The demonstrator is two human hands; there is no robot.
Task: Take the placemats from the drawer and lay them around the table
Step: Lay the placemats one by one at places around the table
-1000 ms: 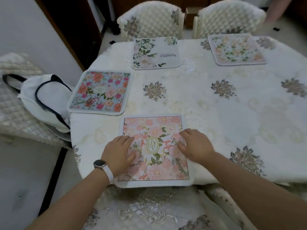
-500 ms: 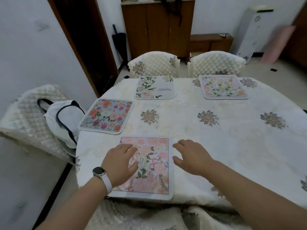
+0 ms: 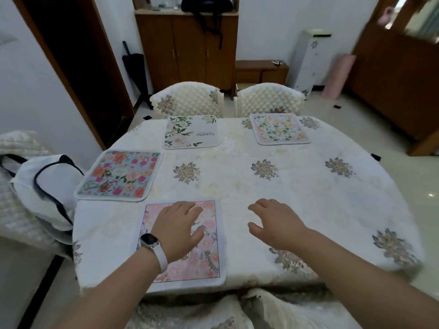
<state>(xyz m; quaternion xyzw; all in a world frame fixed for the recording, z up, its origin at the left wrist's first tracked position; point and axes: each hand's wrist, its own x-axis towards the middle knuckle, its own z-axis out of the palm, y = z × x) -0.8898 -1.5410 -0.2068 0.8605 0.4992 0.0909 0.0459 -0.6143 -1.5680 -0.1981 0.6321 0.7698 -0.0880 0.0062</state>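
Observation:
Several floral placemats lie flat on the table (image 3: 308, 198). A pink one (image 3: 204, 257) sits at the near edge, and my left hand (image 3: 178, 227), wearing a watch, hovers or rests on it with fingers spread. A blue one with red flowers (image 3: 120, 175) lies at the left side. A white one with green leaves (image 3: 191, 132) and a pale one with small flowers (image 3: 279, 128) lie at the far edge, in front of the chairs. My right hand (image 3: 276, 220) is open over the bare tablecloth, right of the pink mat, holding nothing.
Two quilted chairs (image 3: 190, 98) (image 3: 269, 97) stand at the far side. A white bag (image 3: 45, 186) rests on a quilted chair at the left. A brown cabinet (image 3: 187, 46) stands against the back wall. Another quilted chair back shows just below the near table edge.
Both hands pressed the pink mat a second ago. My right hand has since slid off it to the right onto the cloth. The camera has tilted up, showing the room.

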